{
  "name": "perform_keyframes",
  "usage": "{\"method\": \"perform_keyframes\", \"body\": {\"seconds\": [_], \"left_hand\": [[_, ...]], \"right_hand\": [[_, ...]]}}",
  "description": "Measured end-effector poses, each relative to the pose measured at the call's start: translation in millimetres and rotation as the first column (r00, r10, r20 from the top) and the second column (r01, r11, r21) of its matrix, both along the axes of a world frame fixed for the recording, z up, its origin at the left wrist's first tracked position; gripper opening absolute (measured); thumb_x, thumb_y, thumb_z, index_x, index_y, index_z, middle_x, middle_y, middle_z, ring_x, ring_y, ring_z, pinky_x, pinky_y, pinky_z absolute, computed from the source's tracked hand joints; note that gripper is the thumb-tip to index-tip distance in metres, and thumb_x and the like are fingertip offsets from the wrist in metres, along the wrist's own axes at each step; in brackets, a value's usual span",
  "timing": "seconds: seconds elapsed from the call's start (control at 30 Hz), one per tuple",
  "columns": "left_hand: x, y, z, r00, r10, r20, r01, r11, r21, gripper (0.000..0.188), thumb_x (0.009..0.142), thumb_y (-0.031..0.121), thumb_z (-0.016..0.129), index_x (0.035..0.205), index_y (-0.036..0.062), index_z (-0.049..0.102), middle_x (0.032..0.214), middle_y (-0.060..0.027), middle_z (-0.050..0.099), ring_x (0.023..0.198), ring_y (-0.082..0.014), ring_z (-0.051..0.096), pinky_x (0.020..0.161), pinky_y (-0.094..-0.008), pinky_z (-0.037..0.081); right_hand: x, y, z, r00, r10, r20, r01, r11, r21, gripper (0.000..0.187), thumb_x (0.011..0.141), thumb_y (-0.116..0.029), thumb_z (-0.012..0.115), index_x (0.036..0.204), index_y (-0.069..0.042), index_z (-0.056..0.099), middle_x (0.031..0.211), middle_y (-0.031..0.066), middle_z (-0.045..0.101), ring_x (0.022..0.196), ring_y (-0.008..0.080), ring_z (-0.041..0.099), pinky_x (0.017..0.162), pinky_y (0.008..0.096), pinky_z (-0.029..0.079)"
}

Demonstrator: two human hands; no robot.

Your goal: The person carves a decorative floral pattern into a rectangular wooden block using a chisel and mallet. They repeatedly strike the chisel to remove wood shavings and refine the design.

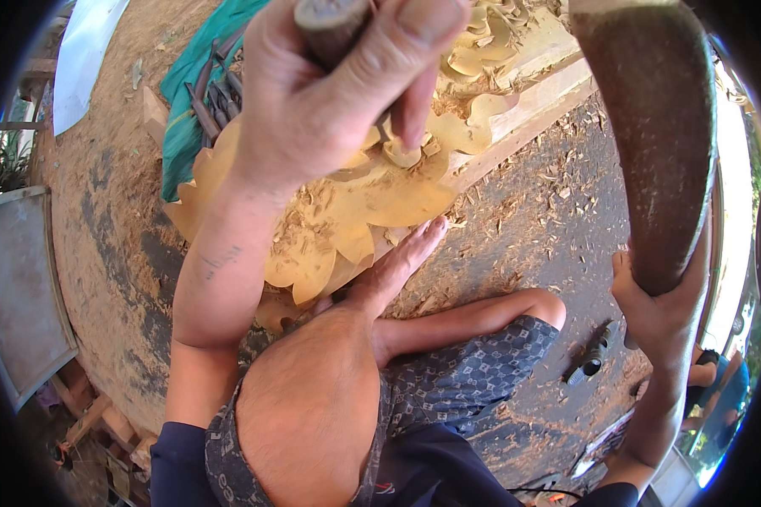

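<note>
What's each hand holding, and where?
Left hand: wooden-handled carving tool, by its round brown handle. Right hand: big curved brown club, by its lower end.

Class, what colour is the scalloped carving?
The carving is golden yellow, best seen in the head view.

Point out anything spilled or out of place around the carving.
Loose wood chips litter the dark ground beside the carving, and more lie on it. That looks untidy, but probably just carving waste; no clear damage shows.
</note>
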State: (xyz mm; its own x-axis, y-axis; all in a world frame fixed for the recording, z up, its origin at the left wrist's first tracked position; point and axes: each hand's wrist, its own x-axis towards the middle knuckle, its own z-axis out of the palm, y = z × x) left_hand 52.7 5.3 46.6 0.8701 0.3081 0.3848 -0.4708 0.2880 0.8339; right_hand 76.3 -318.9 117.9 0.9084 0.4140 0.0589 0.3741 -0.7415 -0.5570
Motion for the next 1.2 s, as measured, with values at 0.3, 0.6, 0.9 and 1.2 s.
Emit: {"method": "perform_keyframes", "body": {"seconds": [0.3,0.6,0.9,1.2], "left_hand": [[-17.0,-3.5,-44.9,0.976,0.181,0.122,-0.213,0.91,0.357,0.033,0.108,0.025,0.063,0.083,0.0032,0.058,0.054,0.0017,0.045,0.043,-0.0069,0.04,0.04,-0.0272,0.031],[-19.3,-5.9,-58.3,0.959,0.239,0.152,-0.283,0.839,0.464,0.007,0.088,0.003,0.079,0.091,0.0007,0.073,0.081,-0.0024,0.072,0.075,-0.01,0.065,0.066,-0.0272,0.05],[-33.9,-7.8,-35.2,0.925,-0.378,-0.019,0.328,0.825,-0.461,0.021,0.105,0.02,0.062,0.09,0.0055,0.062,0.061,0.0009,0.052,0.047,-0.0098,0.049,0.044,-0.0286,0.041],[-30.3,-3.4,-39.4,0.995,0.088,0.052,-0.1,0.938,0.331,0.026,0.103,0.016,0.07,0.081,0.0035,0.065,0.063,0.0007,0.058,0.051,-0.0054,0.049,0.046,-0.0238,0.036]], "right_hand": [[15.3,23.2,13.4,0.953,0.232,0.192,-0.222,0.972,-0.073,0.057,0.083,0.005,0.077,0.134,-0.003,0.054,0.11,0.0091,0.069,0.094,0.0148,0.07,0.083,0.0302,0.057],[37.3,52.1,11.0,0.849,0.498,0.174,-0.454,0.858,-0.238,0.085,0.067,0.009,0.07,0.148,-0.011,0.05,0.119,0.0203,0.069,0.112,0.0377,0.072,0.093,0.0411,0.056],[13.2,35.7,-13.9,0.951,0.297,0.088,-0.293,0.954,-0.057,0.076,0.071,0.003,0.076,0.142,-0.01,0.051,0.114,0.0195,0.07,0.108,0.0355,0.072,0.09,0.0418,0.056],[-53.3,-70.8,-87.8,0.849,-0.155,-0.505,0.086,0.984,-0.156,0.068,0.075,-0.006,0.074,0.138,-0.004,0.049,0.11,0.023,0.07,0.104,0.0341,0.073,0.093,0.0406,0.054]]}}
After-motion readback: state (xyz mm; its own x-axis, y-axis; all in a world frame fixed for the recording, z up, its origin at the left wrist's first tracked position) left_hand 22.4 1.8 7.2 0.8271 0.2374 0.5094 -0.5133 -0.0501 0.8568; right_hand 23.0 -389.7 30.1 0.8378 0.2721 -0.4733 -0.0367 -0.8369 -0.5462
